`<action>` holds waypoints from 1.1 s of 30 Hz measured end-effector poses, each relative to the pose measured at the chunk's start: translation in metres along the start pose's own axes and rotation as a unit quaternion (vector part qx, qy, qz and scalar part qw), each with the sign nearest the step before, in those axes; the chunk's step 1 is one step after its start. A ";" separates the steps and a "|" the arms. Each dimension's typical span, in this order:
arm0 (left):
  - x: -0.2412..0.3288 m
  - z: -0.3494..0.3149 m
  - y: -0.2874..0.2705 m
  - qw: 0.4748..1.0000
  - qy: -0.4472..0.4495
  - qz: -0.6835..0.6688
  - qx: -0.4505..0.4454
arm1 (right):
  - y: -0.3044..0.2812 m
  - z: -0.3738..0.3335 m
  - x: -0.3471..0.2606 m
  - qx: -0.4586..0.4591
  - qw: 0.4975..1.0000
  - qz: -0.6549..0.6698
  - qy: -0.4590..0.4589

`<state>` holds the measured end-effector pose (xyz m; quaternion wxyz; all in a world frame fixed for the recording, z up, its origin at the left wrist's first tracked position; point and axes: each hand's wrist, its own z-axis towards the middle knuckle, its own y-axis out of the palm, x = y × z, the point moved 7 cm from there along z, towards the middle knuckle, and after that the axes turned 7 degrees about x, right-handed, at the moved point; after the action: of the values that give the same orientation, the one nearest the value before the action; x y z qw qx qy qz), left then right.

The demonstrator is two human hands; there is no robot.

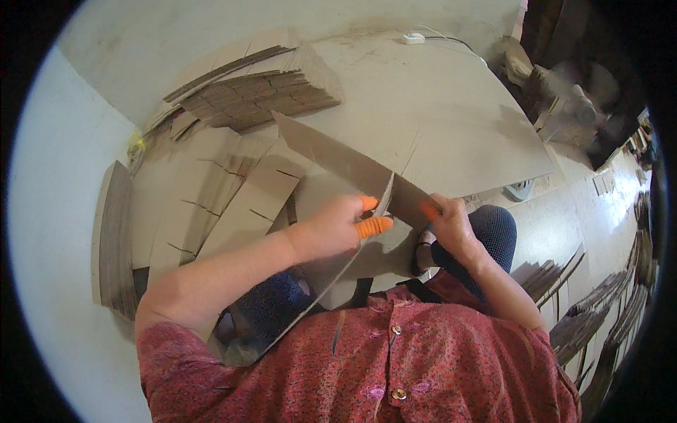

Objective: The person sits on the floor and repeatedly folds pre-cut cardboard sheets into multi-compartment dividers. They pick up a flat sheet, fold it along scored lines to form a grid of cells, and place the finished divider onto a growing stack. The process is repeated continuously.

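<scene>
My left hand (335, 227) is closed on a cardboard strip (337, 276), seen nearly edge-on and slanting down toward my lap. Orange finger covers (374, 226) sit on its thumb and a finger. In my right hand (455, 231), also closed and with an orange cover on a finger, is the near end of a second cardboard strip (338, 156), which stretches away to the far left. The two strips cross just between my hands; whether one sits in a slot of the other I cannot tell.
Slotted cardboard strips (247, 194) lie fanned out left of my hands. Cardboard stacks stand at the far left (261, 95), against the left wall (113, 240), and on the right floor (596, 310). A large flat board (451, 120) lies ahead, with a white power socket (413, 39) behind it.
</scene>
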<state>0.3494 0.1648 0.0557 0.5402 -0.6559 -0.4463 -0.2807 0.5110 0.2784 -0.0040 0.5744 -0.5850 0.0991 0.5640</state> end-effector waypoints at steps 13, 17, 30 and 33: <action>-0.188 0.014 -0.096 0.849 -0.101 0.474 0.209 | 0.025 0.053 -0.074 -0.081 0.968 -0.157 -0.178; -0.179 0.014 -0.107 0.863 -0.136 0.436 0.217 | 0.042 0.064 -0.059 -0.134 0.968 -0.175 -0.117; -0.069 0.022 -0.072 0.978 0.008 0.178 0.111 | 0.013 0.036 -0.092 0.017 0.974 -0.058 -0.220; -0.061 0.015 -0.048 0.991 -0.031 0.102 0.082 | 0.015 0.038 -0.079 -0.025 0.979 -0.078 -0.185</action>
<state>0.2781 0.1628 0.0221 0.6040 -0.6598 -0.4148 -0.1665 0.4519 0.2610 0.0601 0.6106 -0.4901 -0.0691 0.6182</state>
